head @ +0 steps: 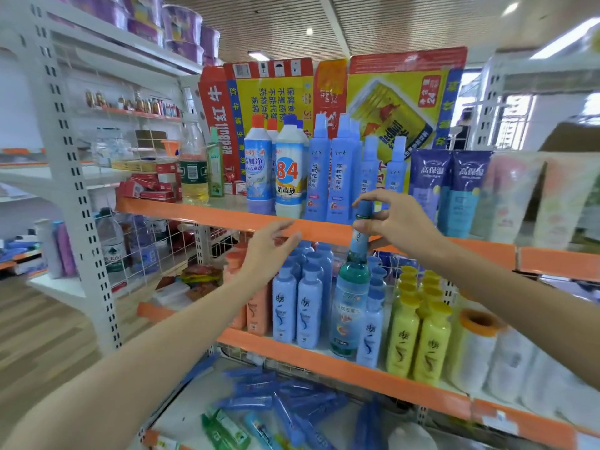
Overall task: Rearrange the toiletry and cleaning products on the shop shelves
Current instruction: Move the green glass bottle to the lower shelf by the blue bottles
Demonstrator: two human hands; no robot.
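Two hands (272,245), one teal bottle (352,287).

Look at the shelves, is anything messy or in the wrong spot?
Yes. The blue tubes on the bottom shelf lie jumbled in a heap, not standing. The right hand holds a teal bottle among differently shaped pale blue bottles.

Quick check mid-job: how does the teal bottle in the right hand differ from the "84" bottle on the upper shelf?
The teal bottle is see-through with a long thin neck; the 84 bottle is opaque white and stout. The right hand holds the teal bottle by its blue cap, in front of the middle shelf; the 84 bottle stands untouched on the upper shelf. The teal one looks narrower. Both are upright, with blue caps.
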